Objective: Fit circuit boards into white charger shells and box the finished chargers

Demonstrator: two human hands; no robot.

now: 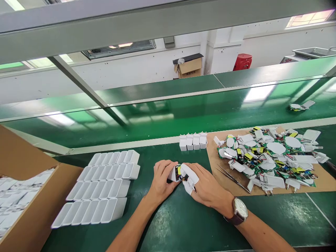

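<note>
In the head view my left hand [162, 178] is closed around a small white plastic housing [172, 174], low over the green bench. My right hand [208, 185] grips a circuit board [179, 170] with yellow and dark components and a white plastic cover [191, 174] attached. The board's left end meets the mouth of the housing; how far it sits inside is hidden by my fingers. Beyond my hands, several white units [193, 141] stand upright in a short row. Left of my left hand lie rows of open white housings [101, 189].
A cardboard box [56, 196] of white parts stands at the left. At right, a pile of circuit boards with white parts [270, 157] lies on a brown sheet [217, 182], with tweezers [233, 179] beside it. Another board [300, 106] lies on the green surface behind the pale ledge [147, 142].
</note>
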